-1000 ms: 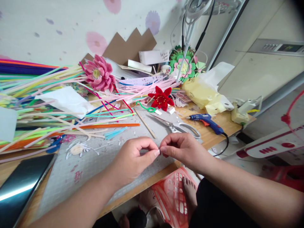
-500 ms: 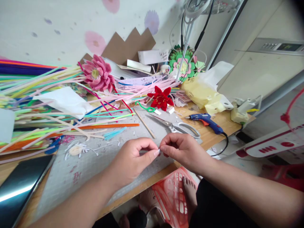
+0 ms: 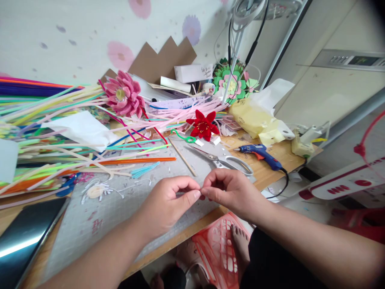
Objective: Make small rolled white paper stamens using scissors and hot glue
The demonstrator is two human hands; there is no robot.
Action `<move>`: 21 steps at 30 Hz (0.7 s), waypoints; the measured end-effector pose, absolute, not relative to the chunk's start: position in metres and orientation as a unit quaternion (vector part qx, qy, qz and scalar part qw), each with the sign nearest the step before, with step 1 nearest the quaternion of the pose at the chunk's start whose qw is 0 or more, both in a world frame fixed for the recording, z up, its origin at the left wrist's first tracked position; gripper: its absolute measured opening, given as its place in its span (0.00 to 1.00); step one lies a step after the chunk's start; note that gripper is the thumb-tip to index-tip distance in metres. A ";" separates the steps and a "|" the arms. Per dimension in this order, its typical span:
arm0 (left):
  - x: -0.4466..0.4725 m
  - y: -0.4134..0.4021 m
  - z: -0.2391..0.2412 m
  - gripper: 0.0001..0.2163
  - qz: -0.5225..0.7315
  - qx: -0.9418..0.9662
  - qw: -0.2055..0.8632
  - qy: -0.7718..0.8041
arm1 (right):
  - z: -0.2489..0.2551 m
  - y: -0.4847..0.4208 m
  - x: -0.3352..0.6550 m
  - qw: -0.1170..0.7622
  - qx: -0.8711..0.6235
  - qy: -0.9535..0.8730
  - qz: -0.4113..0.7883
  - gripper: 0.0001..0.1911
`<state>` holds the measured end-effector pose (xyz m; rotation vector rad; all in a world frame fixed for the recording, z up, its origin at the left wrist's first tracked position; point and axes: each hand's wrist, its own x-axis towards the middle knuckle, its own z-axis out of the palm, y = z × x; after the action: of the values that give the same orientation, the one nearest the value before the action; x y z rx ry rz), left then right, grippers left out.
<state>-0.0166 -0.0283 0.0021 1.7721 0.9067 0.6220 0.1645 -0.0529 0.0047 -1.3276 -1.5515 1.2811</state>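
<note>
My left hand (image 3: 168,202) and my right hand (image 3: 230,190) meet fingertip to fingertip above the grey cutting mat (image 3: 114,208), near the table's front edge. Both are closed in a pinch around something tiny that I cannot make out. Silver scissors (image 3: 224,158) lie just beyond my right hand. A red pipe-cleaner flower (image 3: 203,124) lies further back, with a pink flower (image 3: 124,94) to its left.
Heaps of coloured pipe cleaners (image 3: 45,132) cover the left of the wooden table. A blue glue gun (image 3: 261,154) lies at the right edge. A dark phone (image 3: 27,235) sits at front left. A red basket (image 3: 218,251) stands on the floor by a bare foot.
Both hands stay pinched together in nearly the same spot; the fingertips have shifted slightly, pressing closer.
</note>
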 end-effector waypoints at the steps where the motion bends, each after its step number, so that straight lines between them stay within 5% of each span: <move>1: -0.017 -0.028 0.002 0.08 0.258 0.735 0.502 0.375 | 0.004 -0.053 0.165 0.358 -0.515 -0.597 0.500 0.11; 21: -0.019 -0.024 0.002 0.08 0.281 0.706 0.542 0.359 | 0.009 -0.052 0.170 0.407 -0.436 -0.514 0.617 0.15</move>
<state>-0.0188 -0.0245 0.0024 1.6778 0.8528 0.6674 0.1700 -0.0523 0.0088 -1.0991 -1.2961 1.5560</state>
